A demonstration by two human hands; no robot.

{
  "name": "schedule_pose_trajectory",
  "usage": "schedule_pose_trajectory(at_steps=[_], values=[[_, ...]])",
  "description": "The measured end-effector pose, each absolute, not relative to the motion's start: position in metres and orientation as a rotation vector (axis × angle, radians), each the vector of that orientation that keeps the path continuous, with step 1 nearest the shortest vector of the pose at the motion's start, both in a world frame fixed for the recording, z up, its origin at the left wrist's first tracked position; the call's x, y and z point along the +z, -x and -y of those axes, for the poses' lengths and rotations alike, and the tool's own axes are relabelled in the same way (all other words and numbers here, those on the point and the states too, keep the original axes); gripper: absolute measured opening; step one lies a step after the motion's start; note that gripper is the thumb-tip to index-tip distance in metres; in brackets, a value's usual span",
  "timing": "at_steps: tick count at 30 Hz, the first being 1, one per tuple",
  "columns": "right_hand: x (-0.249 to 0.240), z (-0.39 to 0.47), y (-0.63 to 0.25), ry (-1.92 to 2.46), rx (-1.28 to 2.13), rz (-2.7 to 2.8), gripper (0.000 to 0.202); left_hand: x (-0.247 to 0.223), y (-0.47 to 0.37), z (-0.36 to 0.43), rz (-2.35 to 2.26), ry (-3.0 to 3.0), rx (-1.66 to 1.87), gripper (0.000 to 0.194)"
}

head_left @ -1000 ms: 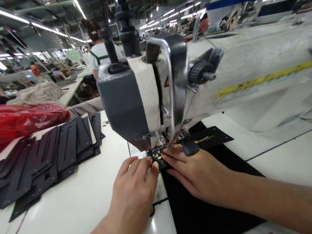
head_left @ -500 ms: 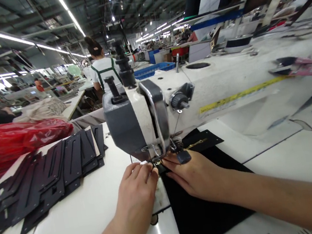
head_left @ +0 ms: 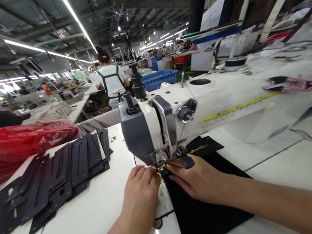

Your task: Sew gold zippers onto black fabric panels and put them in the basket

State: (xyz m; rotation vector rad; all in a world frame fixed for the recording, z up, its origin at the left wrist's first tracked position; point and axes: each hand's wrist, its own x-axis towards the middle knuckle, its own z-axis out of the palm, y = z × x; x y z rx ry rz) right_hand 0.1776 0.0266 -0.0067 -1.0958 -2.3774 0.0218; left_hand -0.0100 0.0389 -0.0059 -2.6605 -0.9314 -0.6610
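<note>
Cloth (head_left: 209,217): black, lower centre of the frame, flat on the white table (head_left: 78,227), its top end by the machine's foot.
Right hand (head_left: 200,178): right of centre, back upward, lying over the cloth, fingers stretched and close together; tips partly hidden, so I cannot tell whether they pinch anything.
Left hand (head_left: 142,189): just left of centre, fingers bent, tips down beside the foot; whether it grips or only presses, I cannot tell.
Foot (head_left: 160,167): frame centre, between both hands' fingertips, small and partly covered.
Panel (head_left: 212,143): black, just beyond the right hand, a gold strip (head_left: 199,149) along it.
Machine (head_left: 228,99): white and grey, centre to right edge, yellow tape (head_left: 241,106) on its side, pink-handled snips (head_left: 302,83) resting on the arm.
Pieces (head_left: 78,158): black, slotted, overlapping in a pile, left side.
Bag (head_left: 32,141): red plastic, left edge, behind the pile.
Co-worker (head_left: 112,80): upper centre, back turned, white top, green straps.
Basket (head_left: 159,80): blue, right of that person.
</note>
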Motion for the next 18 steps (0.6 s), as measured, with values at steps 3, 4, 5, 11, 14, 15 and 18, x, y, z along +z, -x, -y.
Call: schedule_pose_trajectory(at_steps=[3,4,5,11,14,15,18], values=[[-0.008,-0.026,-0.177,1.093,0.03,2.359,0.019,-0.008,0.009,-0.038,0.933,2.632,-0.681,0.008],[-0.009,-0.026,-0.176,1.092,0.032,2.349,0.019,-0.008,0.009,-0.038,0.937,2.617,-0.686,0.009],[-0.01,-0.026,-0.176,1.089,0.032,2.336,0.02,-0.009,0.008,-0.038,0.941,2.601,-0.694,0.01],[-0.01,-0.034,-0.177,1.046,0.132,2.295,0.023,-0.009,0.008,-0.04,1.016,2.6,-0.719,0.012],[-0.009,-0.031,-0.196,1.186,-0.001,2.328,0.024,-0.005,0.012,-0.037,1.036,2.628,-0.775,0.013],[-0.009,-0.025,-0.205,1.263,-0.117,2.325,0.033,-0.003,0.014,-0.034,1.021,2.645,-0.8,0.014],[-0.011,0.011,-0.231,1.353,-0.454,2.329,0.06,0.004,0.022,-0.016,0.943,2.685,-0.921,0.018]])
